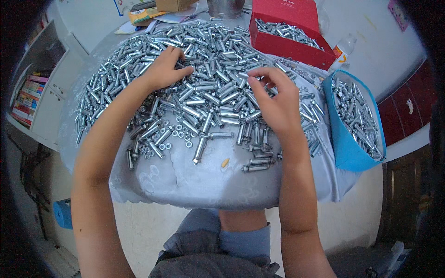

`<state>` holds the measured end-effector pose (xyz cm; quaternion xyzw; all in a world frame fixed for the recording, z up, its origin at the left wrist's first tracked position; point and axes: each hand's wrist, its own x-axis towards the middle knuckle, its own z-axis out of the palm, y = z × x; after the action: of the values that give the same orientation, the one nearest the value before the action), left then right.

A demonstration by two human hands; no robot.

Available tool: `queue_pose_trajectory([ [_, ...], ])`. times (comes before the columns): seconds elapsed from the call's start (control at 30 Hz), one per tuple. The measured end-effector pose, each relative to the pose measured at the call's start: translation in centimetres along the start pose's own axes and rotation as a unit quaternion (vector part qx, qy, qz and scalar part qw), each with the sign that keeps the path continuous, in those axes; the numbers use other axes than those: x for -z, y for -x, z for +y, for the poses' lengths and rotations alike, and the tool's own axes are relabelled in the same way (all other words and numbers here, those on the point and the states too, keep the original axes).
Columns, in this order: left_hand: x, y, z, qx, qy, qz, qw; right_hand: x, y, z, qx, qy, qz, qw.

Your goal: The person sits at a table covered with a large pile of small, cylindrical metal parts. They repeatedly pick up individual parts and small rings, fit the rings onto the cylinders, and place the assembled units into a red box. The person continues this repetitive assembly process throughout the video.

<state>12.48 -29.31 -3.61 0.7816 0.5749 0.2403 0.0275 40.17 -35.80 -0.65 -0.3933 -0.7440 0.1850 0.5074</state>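
Note:
A wide pile of silvery expansion bolts [208, 88] covers most of the table. My left hand [163, 69] rests over the left-middle of the pile, thumb and fingers apart, with nothing visible in it; some fingertips are hidden among the metal. To the right, my right hand [279, 95] is raised over the pile, its thumb and index finger pinching the end of one expansion bolt [243, 75]. Its other fingers are curled and partly hidden. Loose nuts [181, 131] lie at the pile's near edge, below my left hand.
An open red box [292, 48] of bolts stands far right, beside a plastic bottle [344, 48]. At the right edge sits a blue fabric bin [345, 139] full of bolts. A metal bucket [225, 8] is at the back. A small yellow piece [225, 162] lies on the silvery tablecloth [194, 183].

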Motion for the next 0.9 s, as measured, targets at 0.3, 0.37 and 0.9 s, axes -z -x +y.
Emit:
queue_pose_trajectory([
  [0.3, 3.2, 4.5, -1.1, 0.013, 0.057, -0.024, 0.998, -0.4, 0.0, 0.0, 0.015, -0.012, -0.017, 1.0],
  [0.37, 3.9, 4.3, 0.3, 0.082, 0.015, -0.063, 0.995, -0.9, 0.3, 0.2, -0.029, -0.069, -0.026, 0.997],
  [0.9, 1.7, 2.3, -0.6, 0.099, -0.09, -0.013, 0.991, -1.0, 0.2, 1.1, -0.076, -0.15, -0.041, 0.985],
])
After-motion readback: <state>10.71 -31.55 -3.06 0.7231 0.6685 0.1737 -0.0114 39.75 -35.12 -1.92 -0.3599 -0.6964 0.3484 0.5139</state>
